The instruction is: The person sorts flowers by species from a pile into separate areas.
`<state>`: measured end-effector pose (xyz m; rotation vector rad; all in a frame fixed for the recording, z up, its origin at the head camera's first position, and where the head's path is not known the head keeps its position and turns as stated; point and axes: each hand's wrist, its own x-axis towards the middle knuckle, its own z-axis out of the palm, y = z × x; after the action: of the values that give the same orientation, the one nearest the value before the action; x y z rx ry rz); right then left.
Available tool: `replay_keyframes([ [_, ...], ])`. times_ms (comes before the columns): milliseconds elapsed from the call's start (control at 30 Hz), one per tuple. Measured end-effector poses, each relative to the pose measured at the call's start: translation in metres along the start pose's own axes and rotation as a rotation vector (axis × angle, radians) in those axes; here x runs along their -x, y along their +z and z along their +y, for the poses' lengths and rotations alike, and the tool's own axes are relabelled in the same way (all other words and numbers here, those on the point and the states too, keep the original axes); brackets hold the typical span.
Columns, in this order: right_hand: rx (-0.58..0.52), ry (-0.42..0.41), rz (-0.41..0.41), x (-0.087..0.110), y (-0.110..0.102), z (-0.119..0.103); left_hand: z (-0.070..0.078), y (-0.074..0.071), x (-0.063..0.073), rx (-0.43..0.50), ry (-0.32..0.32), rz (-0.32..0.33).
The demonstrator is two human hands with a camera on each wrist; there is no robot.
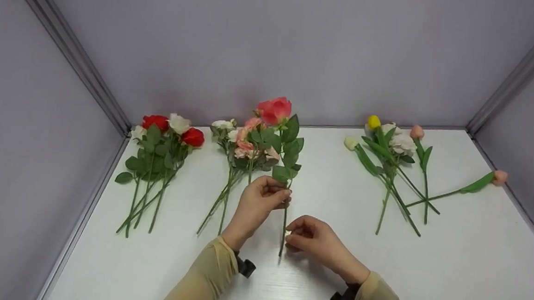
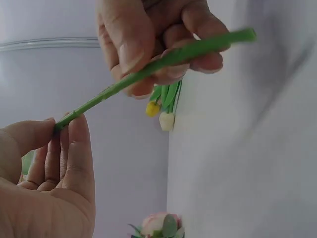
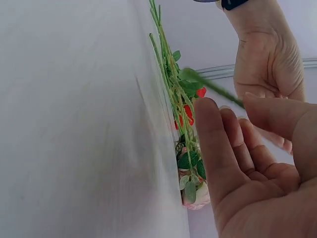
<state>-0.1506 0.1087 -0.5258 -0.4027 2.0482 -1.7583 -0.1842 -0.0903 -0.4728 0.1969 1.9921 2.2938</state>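
A coral-pink artificial rose (image 1: 275, 110) stands nearly upright in my left hand (image 1: 259, 205), whose thumb and fingers pinch its green stem below the leaves. The left wrist view shows this pinch close up, with the bare lower stem (image 2: 114, 90) slanting out to its cut end. Close beside that lower part is my right hand (image 1: 319, 243), its fingers loosely bent. A gap shows between its thumb (image 3: 270, 111) and index finger (image 3: 210, 131) in the right wrist view, with the stem's end passing just beyond the fingertips.
Red and white roses (image 1: 156, 123) lie at the left. Behind my left hand lies a bunch of pale pink and white flowers (image 1: 244, 149). Tulips and a white bloom (image 1: 402, 144) lie crossed at the right, one pink tulip (image 1: 500, 177) pointing outward. Grey walls (image 1: 282, 53) enclose the white table (image 1: 464, 264).
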Motion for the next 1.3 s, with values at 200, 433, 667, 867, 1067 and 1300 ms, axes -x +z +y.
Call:
replay_keyframes([
  [200, 0.22, -0.089, -0.017, -0.004, 0.004, -0.004, 0.026, -0.054, 0.003, -0.149, -0.026, 0.092],
  [433, 0.658, -0.334, -0.049, -0.013, 0.022, -0.031, 0.042, -0.157, 0.013, -0.524, -0.086, 0.26],
  [667, 0.983, -0.686, -0.101, -0.03, 0.052, -0.055, 0.04, -0.24, 0.026, -0.853, -0.192, 0.394],
  [867, 1.183, -0.752, -0.197, -0.038, 0.077, -0.059, 0.027, -0.264, 0.029, -0.888, -0.226, 0.416],
  [1067, 1.257, -0.735, -0.242, -0.036, 0.083, -0.05, 0.018, -0.265, 0.028, -0.891, -0.233, 0.416],
  [1300, 1.229, -0.668, -0.228, -0.033, 0.06, -0.037, 0.019, -0.263, 0.032, -0.822, -0.262, 0.434],
])
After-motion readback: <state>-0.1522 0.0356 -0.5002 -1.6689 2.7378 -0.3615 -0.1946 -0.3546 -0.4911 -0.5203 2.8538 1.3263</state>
